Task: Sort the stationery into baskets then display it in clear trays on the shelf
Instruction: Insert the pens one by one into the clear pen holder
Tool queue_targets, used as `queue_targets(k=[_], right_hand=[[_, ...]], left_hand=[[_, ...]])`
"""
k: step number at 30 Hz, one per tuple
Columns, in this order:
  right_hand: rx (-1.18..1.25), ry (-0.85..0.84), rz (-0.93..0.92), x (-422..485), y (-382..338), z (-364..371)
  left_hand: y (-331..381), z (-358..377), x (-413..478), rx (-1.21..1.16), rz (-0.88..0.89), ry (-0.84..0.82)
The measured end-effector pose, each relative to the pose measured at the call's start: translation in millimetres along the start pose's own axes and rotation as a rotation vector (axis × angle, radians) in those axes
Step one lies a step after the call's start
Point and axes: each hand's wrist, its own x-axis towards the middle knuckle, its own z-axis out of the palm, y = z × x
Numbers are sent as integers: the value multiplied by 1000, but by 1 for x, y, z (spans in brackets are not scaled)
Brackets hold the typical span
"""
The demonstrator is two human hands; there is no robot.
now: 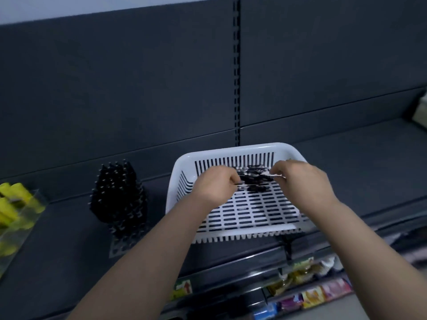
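A bundle of small black items [254, 179], too blurred to identify, is pinched at either end by the left hand [213, 184] and the right hand [300, 177]. Each grip is closed narrowly on it. The bundle is held over the far end of a white slotted basket [231, 151], which is set on a dark grey shelf [358, 169]. Left of the basket, black pens [119, 197] are packed upright. Further left, yellow items [11, 204] are seen in a clear tray [23, 229].

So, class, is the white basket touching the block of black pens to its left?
Apart. The head view shows a strip of dark shelf between the white basket and the black pens.
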Motion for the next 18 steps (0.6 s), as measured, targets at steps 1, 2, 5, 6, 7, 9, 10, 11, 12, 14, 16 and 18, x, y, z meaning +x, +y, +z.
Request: queue_targets(k=[1, 2, 5, 6, 7, 9, 10, 11, 12, 14, 16, 18], right_hand=[[5, -11, 6, 0, 10, 1], [12, -23, 10, 0, 19, 1], [26, -52, 10, 2, 39, 6], [34, -56, 9, 4, 44, 7], [43, -59, 7, 6, 48, 8], [64, -68, -1, 11, 53, 9], [78, -74, -4, 15, 54, 10], [90, -81, -9, 20, 54, 11], [97, -90, -16, 26, 53, 13], [102, -141, -23, 39, 50, 20], [82, -252, -22, 49, 43, 28], [23, -376, -23, 56, 34, 37]], left_hand=[[8, 7, 10, 30, 7, -79], [17, 15, 20, 62, 15, -131], [35, 36, 43, 135, 32, -165], [39, 42, 49, 152, 30, -172], [42, 46, 54, 176, 25, -195], [47, 51, 60, 256, 15, -257], [47, 51, 61, 286, 5, -272], [48, 49, 61, 292, -4, -265], [47, 46, 60, 276, -16, -234], [43, 37, 55, 182, -62, -59], [37, 26, 48, 9, -118, 155], [32, 15, 41, -126, -140, 298]])
